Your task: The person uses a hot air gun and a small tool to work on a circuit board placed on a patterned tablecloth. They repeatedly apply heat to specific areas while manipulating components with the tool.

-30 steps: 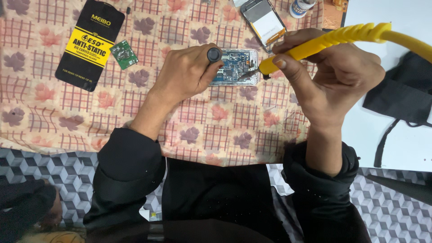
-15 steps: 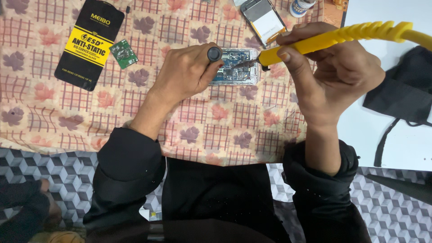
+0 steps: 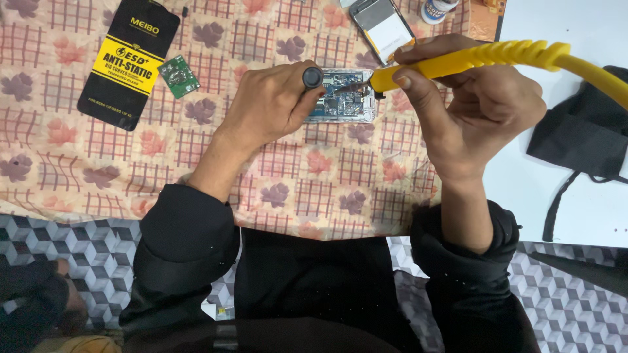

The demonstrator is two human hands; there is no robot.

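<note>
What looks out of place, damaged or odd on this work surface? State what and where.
The opened phone under both hands lies with its circuit board bare. A small green circuit board lies loose on the floral cloth beside the black packet. Another phone part sits askew at the top edge. Nothing is spilled.

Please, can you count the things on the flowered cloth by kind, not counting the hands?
Opened phones: 2, one under the hands, one at the top
Green circuit boards: 1
Black and yellow flat packages: 1
Yellow-handled soldering irons: 1, held in the right hand
Total: 5
</note>
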